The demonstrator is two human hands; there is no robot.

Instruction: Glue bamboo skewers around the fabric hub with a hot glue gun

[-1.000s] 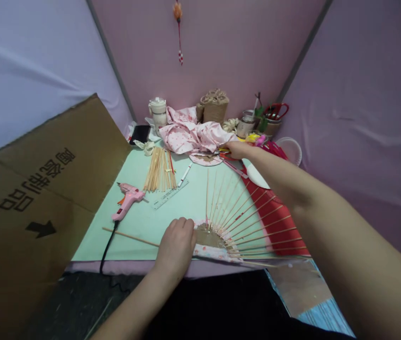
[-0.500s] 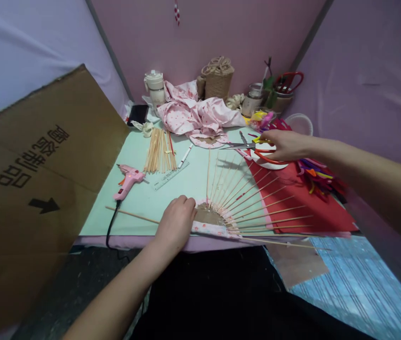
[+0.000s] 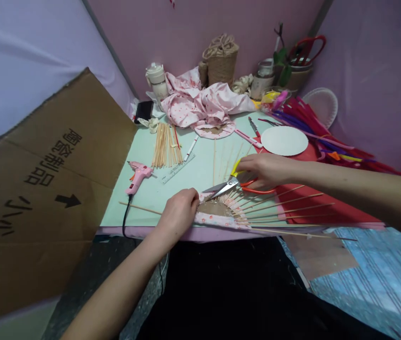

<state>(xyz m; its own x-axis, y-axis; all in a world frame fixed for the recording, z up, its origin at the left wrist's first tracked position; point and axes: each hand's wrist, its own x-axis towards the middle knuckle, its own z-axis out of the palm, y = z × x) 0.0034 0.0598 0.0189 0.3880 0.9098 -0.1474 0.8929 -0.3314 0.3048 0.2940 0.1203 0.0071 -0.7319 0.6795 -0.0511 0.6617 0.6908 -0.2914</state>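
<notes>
A: So, what do the fingers have hold of?

B: The right hand (image 3: pixel 267 170) has its fingers through the red loops of the scissors (image 3: pixel 221 188) and grips them. The blades run out leftward from those fingers, slightly parted, tips just above the hub of the fan (image 3: pixel 221 215). The left hand (image 3: pixel 179 215) is clenched, knuckles up, on the hub's left end and pins it against the surface (image 3: pixel 157 193).

A: And the fan itself?

B: It lies between the two hands at the near edge. Its stick ribs spread away from the left fingers, passing under the right fingers and out over a red sheet (image 3: pixel 345 215).

A: How far along does it look?

B: Partway, I'd judge. The ribs are fanned and fixed at the hub, and a strip of flowered cloth edges the hub. The ribs themselves are bare, with nothing covering them. Whether the blades touch anything I cannot tell.

A: What lies farther out?

B: Just left of the left fingers there is one loose stick (image 3: pixel 140 208). Beyond them are a pink glue gun (image 3: pixel 137 175), a clear ruler (image 3: pixel 177 168) and a bundle of spare sticks (image 3: pixel 166 146). Past the right fingers sits a white disc (image 3: pixel 284 140), and farther back is a heap of pink cloth (image 3: pixel 203 101). A big cardboard sheet (image 3: pixel 44 189) leans well off to the left.
</notes>
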